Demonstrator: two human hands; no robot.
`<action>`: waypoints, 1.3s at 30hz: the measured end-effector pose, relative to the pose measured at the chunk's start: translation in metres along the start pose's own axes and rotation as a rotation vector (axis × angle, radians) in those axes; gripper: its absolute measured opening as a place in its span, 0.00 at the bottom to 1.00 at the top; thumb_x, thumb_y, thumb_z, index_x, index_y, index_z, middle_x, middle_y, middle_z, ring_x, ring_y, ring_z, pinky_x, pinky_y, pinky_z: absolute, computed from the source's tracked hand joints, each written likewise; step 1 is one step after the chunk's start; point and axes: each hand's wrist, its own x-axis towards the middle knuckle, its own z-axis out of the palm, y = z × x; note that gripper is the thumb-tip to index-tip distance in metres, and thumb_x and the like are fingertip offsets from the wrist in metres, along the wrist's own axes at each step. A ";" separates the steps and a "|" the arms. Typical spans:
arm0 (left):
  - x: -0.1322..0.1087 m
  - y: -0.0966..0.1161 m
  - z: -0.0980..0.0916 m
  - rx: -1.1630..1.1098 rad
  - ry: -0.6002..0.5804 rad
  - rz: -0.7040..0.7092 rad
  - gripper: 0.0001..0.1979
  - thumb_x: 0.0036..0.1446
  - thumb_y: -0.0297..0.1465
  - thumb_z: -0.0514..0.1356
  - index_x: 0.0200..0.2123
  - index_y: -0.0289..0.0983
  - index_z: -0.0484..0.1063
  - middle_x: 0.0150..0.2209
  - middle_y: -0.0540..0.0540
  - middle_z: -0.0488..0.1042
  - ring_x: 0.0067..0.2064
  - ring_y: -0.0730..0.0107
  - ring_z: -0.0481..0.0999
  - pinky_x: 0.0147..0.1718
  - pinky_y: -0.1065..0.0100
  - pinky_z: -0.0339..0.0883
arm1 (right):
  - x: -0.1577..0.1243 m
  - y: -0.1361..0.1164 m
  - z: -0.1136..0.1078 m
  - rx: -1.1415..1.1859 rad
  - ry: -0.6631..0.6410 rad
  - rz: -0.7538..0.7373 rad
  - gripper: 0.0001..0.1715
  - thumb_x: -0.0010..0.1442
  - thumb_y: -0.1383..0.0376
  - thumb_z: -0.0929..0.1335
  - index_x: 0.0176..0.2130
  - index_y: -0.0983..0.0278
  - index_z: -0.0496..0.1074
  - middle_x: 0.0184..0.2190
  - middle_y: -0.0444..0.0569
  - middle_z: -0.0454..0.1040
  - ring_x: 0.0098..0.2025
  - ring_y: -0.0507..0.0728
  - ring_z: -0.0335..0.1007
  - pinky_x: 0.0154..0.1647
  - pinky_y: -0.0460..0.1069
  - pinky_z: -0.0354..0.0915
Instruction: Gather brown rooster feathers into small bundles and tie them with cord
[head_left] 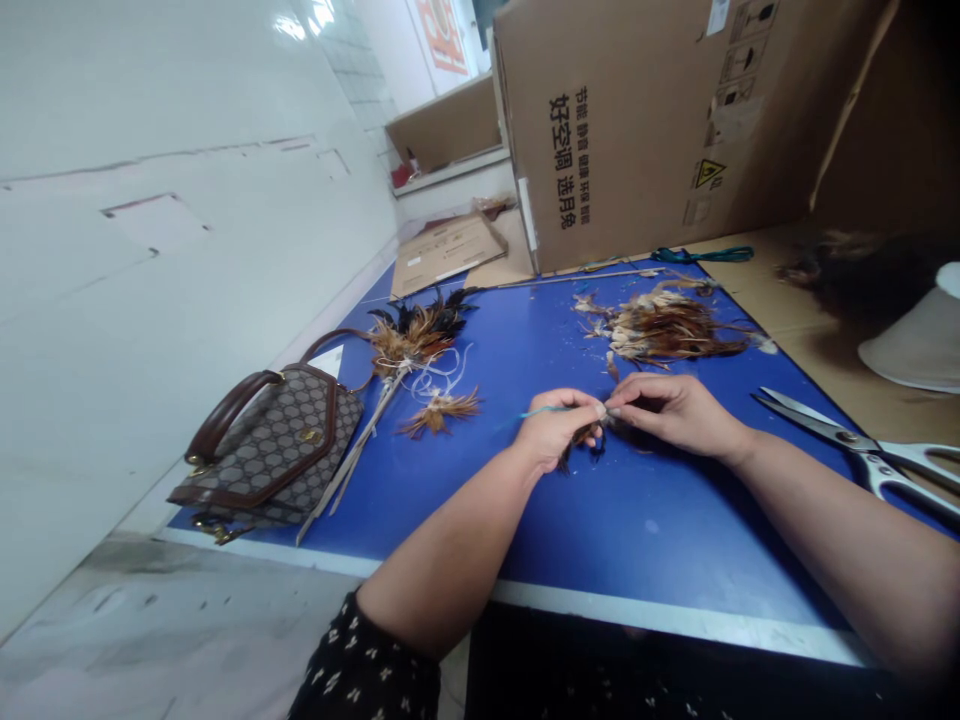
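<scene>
"Over the blue tabletop (652, 560), what are the hands holding?"

"The left hand (559, 425) is closing its thumb and fingers on a small dark feather bunch (574, 450). The right hand (671, 410) is pinching at the bunch's pale end, so both sets of fingertips are meeting there. A thin teal strand (543, 411) is poking out by the left hand."

"And where are you seeing trouble?"

"In that pinch. If the left thumb is pressing too lightly, single feathers could be sliding out and the bunch could be fanning apart. I can't tell how firmly it is gripping, as the fingers are hiding much of the bunch."

"Is anything else worrying you?"

"The loose feather pile (664, 328) is lying just beyond the right hand; a sweeping knuckle could be scattering it. The scissors (847, 437) are lying with blades parted near the right forearm (817, 520), so a careless swing could be catching an edge."
</scene>
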 end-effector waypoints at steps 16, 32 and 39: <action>-0.011 -0.006 0.011 0.414 0.153 0.367 0.10 0.60 0.36 0.65 0.34 0.34 0.74 0.42 0.44 0.75 0.21 0.80 0.75 0.18 0.75 0.65 | -0.002 0.002 0.006 0.081 0.001 0.160 0.20 0.62 0.48 0.73 0.39 0.62 0.83 0.36 0.53 0.82 0.35 0.58 0.76 0.35 0.51 0.71; -0.005 -0.012 0.008 0.732 0.138 0.835 0.11 0.71 0.33 0.57 0.44 0.40 0.79 0.42 0.40 0.75 0.46 0.62 0.76 0.52 0.60 0.72 | 0.001 0.003 0.003 0.297 0.059 0.259 0.29 0.56 0.46 0.78 0.47 0.63 0.78 0.34 0.49 0.80 0.33 0.54 0.74 0.37 0.50 0.72; -0.004 -0.011 0.007 0.702 0.111 0.840 0.10 0.69 0.34 0.59 0.41 0.40 0.82 0.40 0.42 0.75 0.43 0.65 0.77 0.47 0.62 0.74 | -0.001 0.013 -0.003 0.187 0.022 0.239 0.26 0.56 0.44 0.77 0.41 0.62 0.83 0.37 0.51 0.83 0.36 0.58 0.76 0.41 0.53 0.73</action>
